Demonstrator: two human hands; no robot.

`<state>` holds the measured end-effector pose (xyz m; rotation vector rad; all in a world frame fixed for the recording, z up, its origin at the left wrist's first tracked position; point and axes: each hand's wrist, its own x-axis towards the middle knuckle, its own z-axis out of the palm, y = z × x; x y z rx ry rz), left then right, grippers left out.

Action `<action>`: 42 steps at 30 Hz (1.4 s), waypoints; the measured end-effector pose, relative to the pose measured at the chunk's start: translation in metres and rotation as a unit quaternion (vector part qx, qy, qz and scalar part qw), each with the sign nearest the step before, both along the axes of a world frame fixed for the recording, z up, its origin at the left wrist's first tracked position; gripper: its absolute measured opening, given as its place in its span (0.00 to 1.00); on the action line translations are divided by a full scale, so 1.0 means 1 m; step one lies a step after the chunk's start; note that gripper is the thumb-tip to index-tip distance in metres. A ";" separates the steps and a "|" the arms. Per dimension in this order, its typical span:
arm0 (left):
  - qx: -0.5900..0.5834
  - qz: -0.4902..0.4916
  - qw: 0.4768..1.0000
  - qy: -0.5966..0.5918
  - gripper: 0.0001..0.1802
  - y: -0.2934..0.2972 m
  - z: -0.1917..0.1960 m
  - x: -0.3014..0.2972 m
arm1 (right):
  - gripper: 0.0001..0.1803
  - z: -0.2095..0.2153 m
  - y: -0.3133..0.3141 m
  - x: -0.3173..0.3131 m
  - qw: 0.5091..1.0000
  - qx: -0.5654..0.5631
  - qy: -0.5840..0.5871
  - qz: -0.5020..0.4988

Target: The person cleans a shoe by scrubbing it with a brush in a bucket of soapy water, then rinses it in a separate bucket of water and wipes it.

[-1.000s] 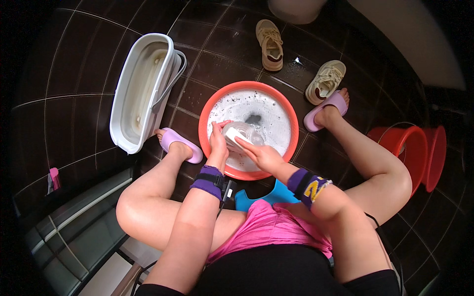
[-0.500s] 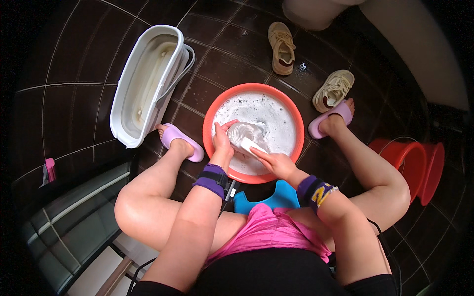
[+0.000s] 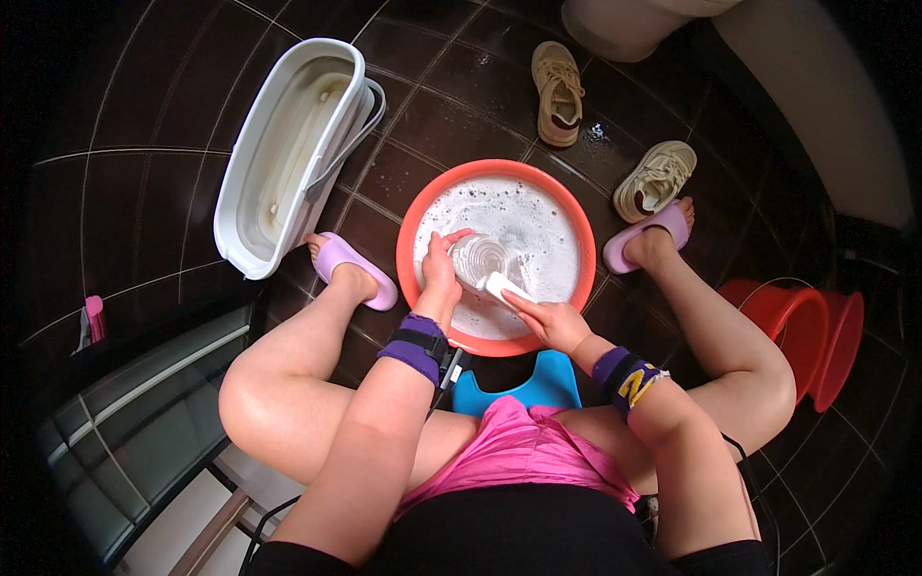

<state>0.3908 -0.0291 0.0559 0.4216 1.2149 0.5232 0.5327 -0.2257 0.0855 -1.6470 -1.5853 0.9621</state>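
Both hands work over a round red basin (image 3: 415, 230) of soapy water that stands on the dark tiled floor (image 3: 144, 115) between the person's feet. The left hand (image 3: 442, 274) is closed around the near-left side of a pale, ribbed item (image 3: 483, 257) that sits in the suds, thumb raised over its top edge; what the item is cannot be told for certain. The right hand (image 3: 549, 322) is curled around a small white block (image 3: 504, 286), perhaps a brush or a bar of soap, and presses its far end against the lower right of the ribbed item. Each wrist wears a purple band. The person sits on a low blue stool (image 3: 538, 389), a lilac slipper on each foot either side of the basin. To the left of the basin, near the left foot, lies a long white tub (image 3: 252, 226) with a wire handle. Beyond the basin a beige shoe (image 3: 559, 94) lies on the floor, and a second shoe (image 3: 655, 180) lies just beside the right foot. Red buckets (image 3: 816, 336) lie at the far right.
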 end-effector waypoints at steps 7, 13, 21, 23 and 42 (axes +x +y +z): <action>0.019 0.051 0.995 0.083 0.33 0.001 0.011 0.028 | 0.29 0.041 0.087 -0.009 0.987 -0.131 -0.007 -0.092; 0.058 -0.016 0.998 0.034 0.34 0.005 -0.007 0.015 | 0.27 0.051 0.043 -0.045 0.985 -0.066 0.058 -0.146; 0.047 0.014 0.989 0.140 0.29 -0.018 0.013 0.042 | 0.25 0.050 0.093 -0.019 0.962 -0.138 0.025 -0.236; 0.043 -0.001 0.998 0.041 0.32 -0.012 0.012 0.016 | 0.27 0.072 0.071 -0.052 0.970 -0.119 0.067 -0.199; 0.171 -0.025 0.979 0.108 0.15 -0.042 0.002 0.059 | 0.27 0.041 0.071 0.016 0.937 -0.166 0.091 -0.293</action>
